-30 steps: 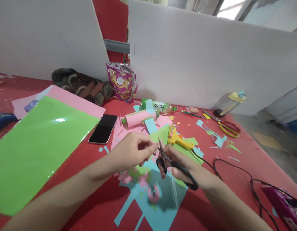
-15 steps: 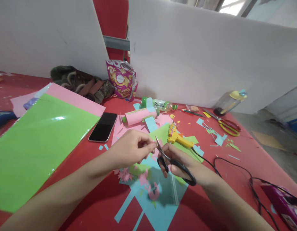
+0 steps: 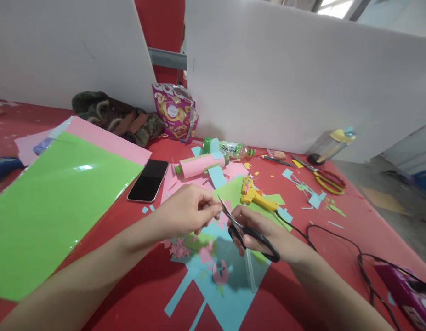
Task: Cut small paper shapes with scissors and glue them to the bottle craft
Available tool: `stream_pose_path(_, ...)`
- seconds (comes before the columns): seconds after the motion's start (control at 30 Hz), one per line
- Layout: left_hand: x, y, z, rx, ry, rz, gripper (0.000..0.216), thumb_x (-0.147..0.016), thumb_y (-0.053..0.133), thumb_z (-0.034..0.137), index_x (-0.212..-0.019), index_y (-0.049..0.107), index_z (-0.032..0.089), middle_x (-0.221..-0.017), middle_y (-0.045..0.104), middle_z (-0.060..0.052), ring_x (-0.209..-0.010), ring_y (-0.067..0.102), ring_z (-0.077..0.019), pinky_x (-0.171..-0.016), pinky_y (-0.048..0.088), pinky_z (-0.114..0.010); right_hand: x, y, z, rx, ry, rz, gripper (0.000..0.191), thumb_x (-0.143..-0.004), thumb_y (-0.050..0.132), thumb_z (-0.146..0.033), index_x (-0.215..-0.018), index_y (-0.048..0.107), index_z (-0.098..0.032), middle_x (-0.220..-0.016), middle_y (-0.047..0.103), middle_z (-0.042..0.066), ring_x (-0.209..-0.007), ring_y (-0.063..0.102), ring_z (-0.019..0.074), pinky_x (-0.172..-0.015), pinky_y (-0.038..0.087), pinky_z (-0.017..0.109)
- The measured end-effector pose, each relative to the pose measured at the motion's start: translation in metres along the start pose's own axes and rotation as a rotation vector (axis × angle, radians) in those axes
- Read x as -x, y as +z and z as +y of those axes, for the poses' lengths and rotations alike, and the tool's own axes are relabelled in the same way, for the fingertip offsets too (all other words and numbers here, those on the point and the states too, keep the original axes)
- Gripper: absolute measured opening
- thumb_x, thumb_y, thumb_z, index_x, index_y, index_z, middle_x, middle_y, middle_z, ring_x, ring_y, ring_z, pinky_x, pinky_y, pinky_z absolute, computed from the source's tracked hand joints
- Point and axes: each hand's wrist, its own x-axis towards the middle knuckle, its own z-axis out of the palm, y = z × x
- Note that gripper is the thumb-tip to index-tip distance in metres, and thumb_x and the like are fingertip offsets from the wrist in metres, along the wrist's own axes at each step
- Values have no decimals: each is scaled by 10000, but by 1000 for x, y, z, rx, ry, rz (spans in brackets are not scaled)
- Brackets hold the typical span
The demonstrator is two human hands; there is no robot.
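Scissors with black handles (image 3: 257, 239) are in my right hand (image 3: 256, 226), fingers in the loops. Their metal blades point up and left, right beside the fingertips of my left hand (image 3: 195, 210). That left hand is closed in a pinch; whatever lies between the fingertips is too small and covered to make out. Below both hands are a blue paper sheet (image 3: 230, 301), pink paper stars (image 3: 179, 248) and a round pink cutout (image 3: 220, 272). A clear glue stick (image 3: 250, 275) lies under my right hand.
Beyond my hands sit a yellow glue gun (image 3: 257, 198) with a black cord, a pink-wrapped roll (image 3: 201, 166) and a green bottle (image 3: 230, 148). Green sheets (image 3: 61, 207) and a phone (image 3: 148, 180) lie left. At right are larger scissors (image 3: 328, 180) and a plastic bottle (image 3: 332, 146).
The scissors and my right hand have shifted slightly, with the blade tips now a little further left. My left hand keeps its pinch, moved only slightly.
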Motion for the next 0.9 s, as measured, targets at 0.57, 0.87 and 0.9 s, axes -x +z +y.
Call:
stream_pose_path(0.57,-5,9,-8,-97,129,-96,273,-745,424,296,-541,502,132,-404,421,48,-355,387,-47,-365,285,-152,-11,9,6,-276,-105,563,402,-600,697,-295,-807,357,-240,-699,453,-58,-617,515,88,-570,408,225)
stream_pose_path(0.87,-5,17,-12,-207,293,-164,257,-714,429,192,-467,463,132,-407,431,37,-374,355,-43,-384,255,-152,-10,16,8,-239,-31,464,473,-545,738,-238,-817,351,-232,-687,455,-58,-572,475,70,-510,386,196)
stream_pose_path(0.9,-6,17,-13,-205,298,-169,258,-715,430,194,-467,465,133,-410,438,36,-375,357,-45,-385,257,-153,-10,16,8,-242,-30,452,474,-546,738,-241,-817,349,-232,-686,452,-58,-571,473,71,-510,385,198)
